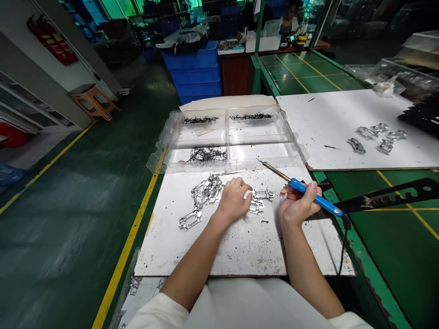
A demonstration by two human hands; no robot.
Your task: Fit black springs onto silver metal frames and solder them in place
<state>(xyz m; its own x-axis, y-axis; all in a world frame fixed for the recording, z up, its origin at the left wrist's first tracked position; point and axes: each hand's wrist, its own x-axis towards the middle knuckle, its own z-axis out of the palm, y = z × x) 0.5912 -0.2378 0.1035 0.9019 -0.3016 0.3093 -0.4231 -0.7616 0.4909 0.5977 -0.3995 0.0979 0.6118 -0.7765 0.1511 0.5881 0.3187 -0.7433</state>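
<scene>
My right hand [295,209] is closed around the blue handle of a soldering iron [325,204]. The iron's metal tip points up and left, above the white board [247,256]. My left hand [235,199] rests low over the board, its fingers curled, and what they hold is hidden. Just right of its fingertips lie shiny chrome-like parts, an upper part [264,194] and a lower part [256,208]. To its left is a heap of similar chrome parts [207,188], with a single framed part [190,220] nearer me.
Beyond my hands, a clear plastic divided tray [227,137] holds clumps of small black pieces [207,154]. More chrome parts [384,146] lie on the right-hand white board [329,119]. A black slotted bar [394,195] juts in at right. Blue crates [195,73] stand behind.
</scene>
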